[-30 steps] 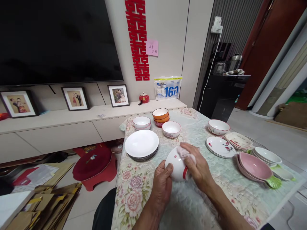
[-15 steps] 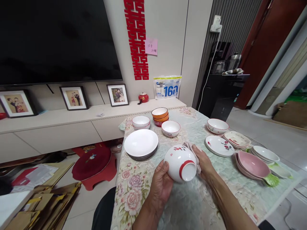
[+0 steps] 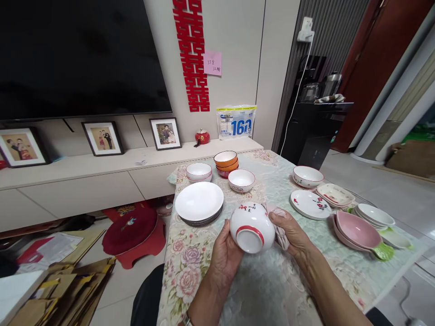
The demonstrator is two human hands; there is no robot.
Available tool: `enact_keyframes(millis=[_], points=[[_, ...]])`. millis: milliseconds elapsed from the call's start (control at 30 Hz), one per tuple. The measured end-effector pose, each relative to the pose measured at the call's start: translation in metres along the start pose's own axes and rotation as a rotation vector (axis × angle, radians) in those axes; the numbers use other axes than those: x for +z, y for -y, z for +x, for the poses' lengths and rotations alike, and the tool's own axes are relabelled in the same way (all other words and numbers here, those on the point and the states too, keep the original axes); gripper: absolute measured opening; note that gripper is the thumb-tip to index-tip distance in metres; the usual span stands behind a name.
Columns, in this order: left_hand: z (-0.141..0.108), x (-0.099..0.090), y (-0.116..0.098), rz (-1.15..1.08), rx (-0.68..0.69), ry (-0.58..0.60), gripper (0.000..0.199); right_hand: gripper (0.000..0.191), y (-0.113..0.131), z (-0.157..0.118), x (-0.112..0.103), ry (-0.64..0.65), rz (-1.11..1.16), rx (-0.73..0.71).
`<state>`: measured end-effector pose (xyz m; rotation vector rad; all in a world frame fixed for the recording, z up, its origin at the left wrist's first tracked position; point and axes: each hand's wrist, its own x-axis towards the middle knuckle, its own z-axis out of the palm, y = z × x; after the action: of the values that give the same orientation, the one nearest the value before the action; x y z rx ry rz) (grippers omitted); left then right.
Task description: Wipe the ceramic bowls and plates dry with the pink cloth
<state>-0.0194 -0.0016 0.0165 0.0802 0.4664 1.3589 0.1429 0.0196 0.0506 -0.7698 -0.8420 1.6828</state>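
Note:
A white bowl [image 3: 253, 224] with a red foot ring and red blossom decoration is tilted between my hands, its base facing me. My left hand [image 3: 226, 251] grips the bowl's left side, thumb against the outer wall. A pinkish cloth [image 3: 281, 235] is bunched in my right hand [image 3: 294, 233], pressed against the bowl's right side. Beyond the bowl, a stack of large white plates [image 3: 199, 201] sits to the left, and a red-rimmed bowl [image 3: 241, 180] stands just behind.
Orange bowls [image 3: 226, 159] and white bowls [image 3: 199, 171] stand at the table's far end. On the right are flowered plates [image 3: 310, 203], pink leaf-handled dishes [image 3: 360, 230], small white bowls [image 3: 375, 213] and another bowl [image 3: 307, 175]. A red stool [image 3: 132, 233] stands left of the table.
The bowl has turned in my hands, so its foot ring has swung left and dark lettering shows beside the blossoms. My right hand with the cloth has shifted slightly down and right.

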Motion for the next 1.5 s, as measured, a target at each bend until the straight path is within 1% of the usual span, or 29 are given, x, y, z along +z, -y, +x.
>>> enact_keyframes(millis=[100, 167, 200, 267, 333, 367, 433, 467, 533, 600, 700, 767, 800, 833, 867, 933, 967, 1000, 1033, 1133, 1167, 1233, 1267, 1300, 1333, 1400, 1433, 1467, 1500], points=[[0.000, -0.003, 0.002, 0.096, 0.014, 0.048, 0.037, 0.041, 0.005, 0.000, 0.000, -0.052, -0.097, -0.056], [-0.002, -0.005, 0.003, 0.204, 0.022, 0.054, 0.039, 0.039, 0.008, 0.000, -0.003, -0.124, -0.233, -0.162], [-0.003, -0.006, 0.003, 0.256, 0.023, 0.041, 0.042, 0.037, 0.009, 0.000, -0.005, -0.161, -0.343, -0.236], [-0.005, -0.006, 0.004, 0.324, 0.009, 0.017, 0.048, 0.032, 0.009, 0.000, -0.009, -0.222, -0.648, -0.393], [-0.006, -0.006, 0.004, 0.338, -0.034, 0.042, 0.055, 0.027, 0.007, -0.001, -0.010, -0.223, -0.978, -0.533], [-0.006, -0.006, 0.004, 0.326, -0.059, 0.077, 0.057, 0.025, 0.006, -0.002, -0.009, -0.187, -1.117, -0.587], [-0.005, -0.006, 0.004, 0.282, -0.093, 0.145, 0.052, 0.018, 0.003, -0.005, -0.005, -0.038, -1.327, -0.640], [-0.005, -0.006, 0.005, 0.263, -0.101, 0.162, 0.048, 0.015, 0.002, -0.008, -0.001, 0.054, -1.411, -0.632], [-0.003, -0.007, 0.006, 0.249, -0.101, 0.158, 0.041, 0.008, 0.000, -0.013, 0.008, 0.205, -1.553, -0.563], [-0.003, -0.009, 0.007, 0.270, -0.090, 0.142, 0.039, 0.002, 0.000, -0.019, 0.017, 0.289, -1.643, -0.483], [-0.006, -0.008, 0.008, 0.325, -0.036, 0.134, 0.040, 0.003, 0.005, -0.026, 0.027, 0.370, -1.619, -0.396], [-0.008, -0.006, 0.008, 0.366, 0.005, 0.132, 0.042, 0.008, 0.010, -0.027, 0.027, 0.419, -1.508, -0.347], [-0.009, -0.005, 0.008, 0.388, 0.011, 0.134, 0.043, 0.010, 0.013, -0.026, 0.025, 0.404, -1.439, -0.339], [-0.010, -0.005, 0.008, 0.408, 0.010, 0.140, 0.044, 0.013, 0.015, -0.025, 0.021, 0.347, -1.375, -0.355], [-0.011, -0.004, 0.007, 0.425, 0.004, 0.149, 0.045, 0.017, 0.017, -0.023, 0.017, 0.245, -1.315, -0.396], [-0.012, -0.003, 0.007, 0.454, -0.001, 0.168, 0.048, 0.028, 0.020, -0.019, 0.008, -0.031, -1.206, -0.518], [-0.013, -0.002, 0.007, 0.467, 0.005, 0.175, 0.050, 0.033, 0.020, -0.017, 0.004, -0.141, -1.164, -0.578], [-0.013, -0.002, 0.007, 0.481, 0.010, 0.182, 0.052, 0.038, 0.020, -0.015, 0.001, -0.194, -1.144, -0.628], [-0.013, -0.001, 0.007, 0.492, 0.010, 0.188, 0.054, 0.042, 0.019, -0.014, -0.001, -0.192, -1.155, -0.664], [-0.015, 0.001, 0.008, 0.498, 0.002, 0.208, 0.057, 0.052, 0.017, -0.011, -0.003, -0.081, -1.342, -0.755], [-0.015, 0.001, 0.009, 0.494, 0.004, 0.210, 0.057, 0.055, 0.016, -0.011, -0.002, -0.082, -1.407, -0.779], [-0.016, 0.002, 0.009, 0.496, 0.009, 0.197, 0.056, 0.050, 0.017, -0.013, 0.000, -0.124, -1.454, -0.789], [-0.016, 0.002, 0.009, 0.498, 0.011, 0.190, 0.055, 0.043, 0.018, -0.015, 0.001, -0.112, -1.444, -0.766], [-0.016, 0.002, 0.009, 0.500, 0.012, 0.186, 0.055, 0.036, 0.018, -0.016, 0.003, -0.056, -1.431, -0.724], [-0.016, 0.002, 0.009, 0.501, 0.013, 0.184, 0.055, 0.030, 0.018, -0.018, 0.004, 0.040, -1.430, -0.672], [-0.015, 0.001, 0.009, 0.507, 0.015, 0.185, 0.057, 0.026, 0.016, -0.019, 0.007, 0.266, -1.482, -0.575], [-0.016, 0.001, 0.009, 0.512, 0.018, 0.185, 0.059, 0.027, 0.014, -0.018, 0.008, 0.351, -1.530, -0.547], [-0.016, 0.001, 0.010, 0.521, 0.022, 0.183, 0.061, 0.027, 0.010, -0.016, 0.008, 0.393, -1.579, -0.536], [-0.016, 0.001, 0.010, 0.535, 0.025, 0.178, 0.064, 0.027, 0.007, -0.013, 0.008, 0.392, -1.623, -0.534]])
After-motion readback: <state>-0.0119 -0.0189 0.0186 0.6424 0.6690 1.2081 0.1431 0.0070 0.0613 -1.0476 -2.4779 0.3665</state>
